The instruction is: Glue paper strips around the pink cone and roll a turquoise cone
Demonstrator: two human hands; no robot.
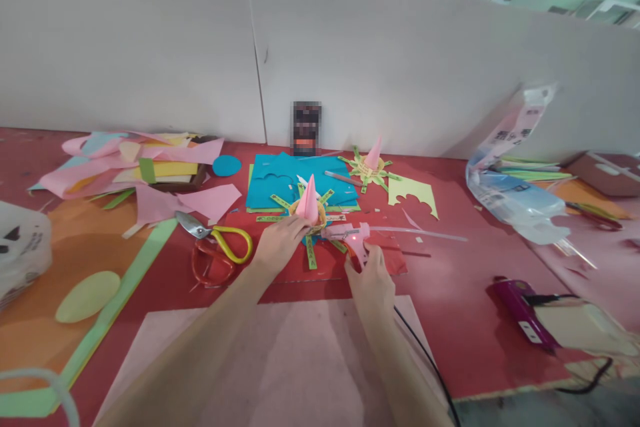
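Note:
My left hand [284, 240] is closed on the near left side of a paper craft with a pink cone [311, 201] on a yellow round base and green patterned strips spreading outward. In my right hand [373, 280] is a pink hot glue gun [353, 237], a small red light lit on its body. A clear glue stick [425, 233] sticks out of its back to the right. The nozzle points left, close to the base's right edge; whether it touches I cannot tell. Red paper [287, 270] lies beneath the craft.
A second cone craft [373, 161] stands behind, near blue sheets [270, 177]. Scissors [215, 240] lie left, beside paper scraps [130, 160]. A plastic bag [520, 193] and purple power strip [520, 317] are at right. A black cord [423, 347] runs past my right forearm.

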